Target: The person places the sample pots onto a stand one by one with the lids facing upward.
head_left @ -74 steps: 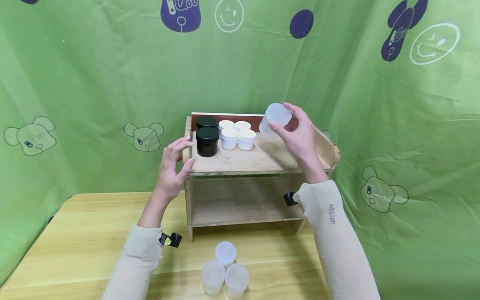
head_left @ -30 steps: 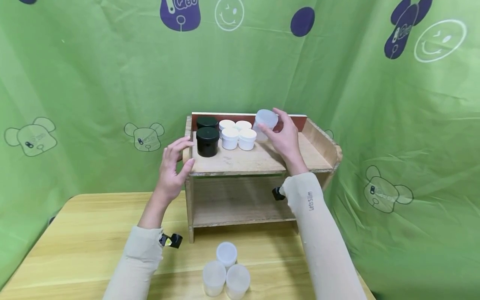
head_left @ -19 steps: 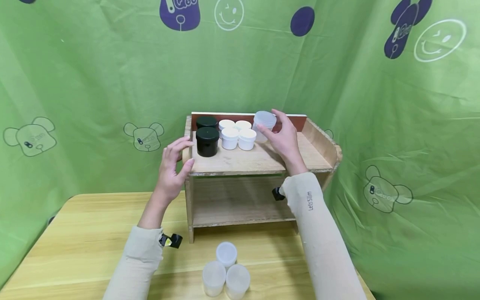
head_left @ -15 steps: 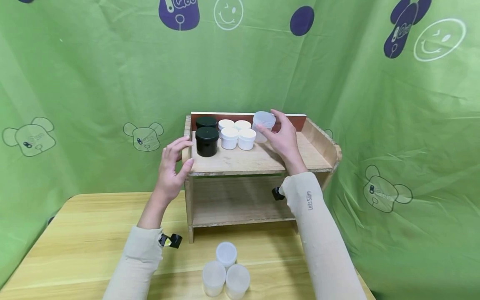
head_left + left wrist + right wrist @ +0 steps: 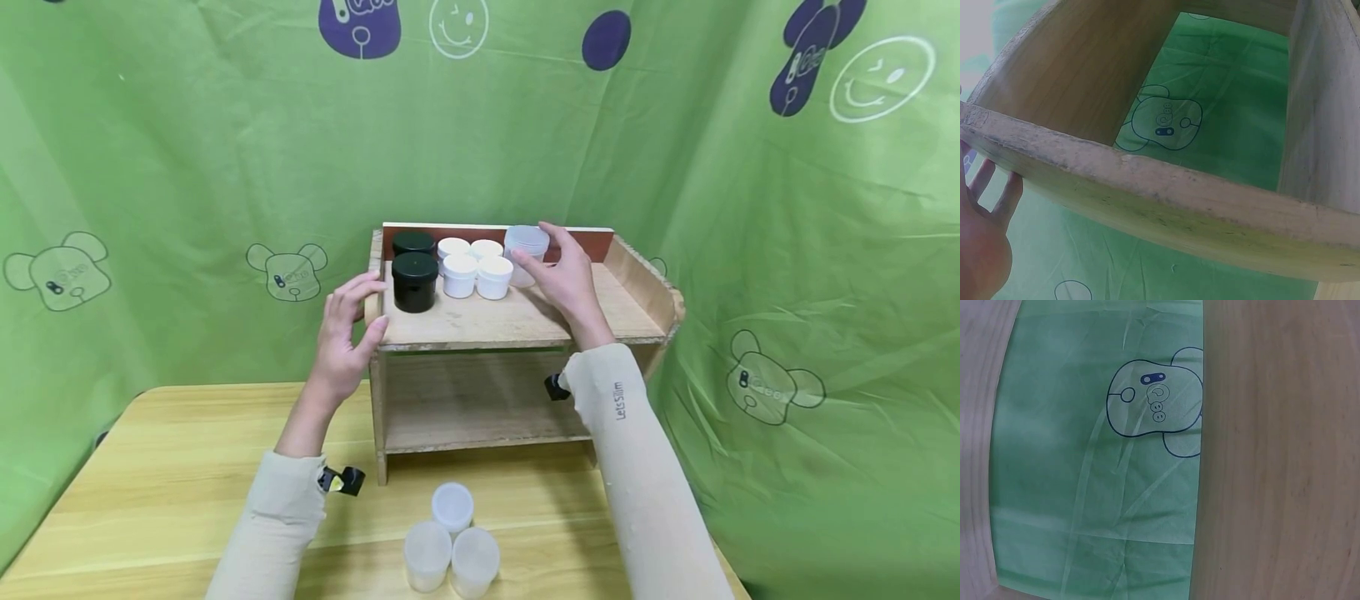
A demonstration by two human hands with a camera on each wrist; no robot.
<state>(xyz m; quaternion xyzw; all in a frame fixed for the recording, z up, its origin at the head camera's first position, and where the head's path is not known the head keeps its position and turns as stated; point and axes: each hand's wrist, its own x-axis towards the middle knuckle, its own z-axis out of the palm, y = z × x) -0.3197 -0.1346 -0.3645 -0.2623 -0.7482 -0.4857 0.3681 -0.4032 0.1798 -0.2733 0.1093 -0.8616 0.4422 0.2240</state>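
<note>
A two-tier wooden shelf (image 5: 480, 329) stands on the table. My left hand (image 5: 343, 337) grips its left side panel at the top; in the left wrist view the fingers (image 5: 1007, 199) touch the panel's edge. A translucent lidded jar (image 5: 522, 271) stands upright at the back of the top board, right of several small white jars (image 5: 459, 277). Thumb and fingers of my right hand (image 5: 564, 275) hold this jar by its lid from the right. Two black jars (image 5: 414, 287) stand one behind the other at the left end. The right wrist view shows no hand.
Three more translucent jars (image 5: 475, 560) stand close together on the wooden table (image 5: 187, 475), in front of the shelf. The shelf's raised right side panel (image 5: 647, 287) and back strip (image 5: 600, 242) border the top board. A green curtain (image 5: 187, 150) hangs behind.
My right hand has brought the translucent jar leftward and down onto the top board beside the white jars. Lately it shifts only slightly. My left hand has stayed on the shelf.
</note>
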